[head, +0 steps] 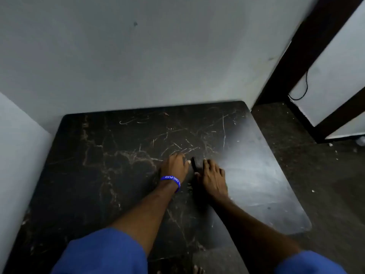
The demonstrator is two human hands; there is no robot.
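A small dark flat object stands on edge on the black marble-patterned table, between my two hands. My left hand, with a blue wristband, touches it from the left with its fingertips. From the right, the fingers of my right hand reach to it. The frame is blurred, so what the object is and how firmly either hand holds it do not show.
The table stands in a corner of grey walls at the back and left. Its right edge drops to a dark speckled floor. A dark door frame with a thin black cable is at the upper right.
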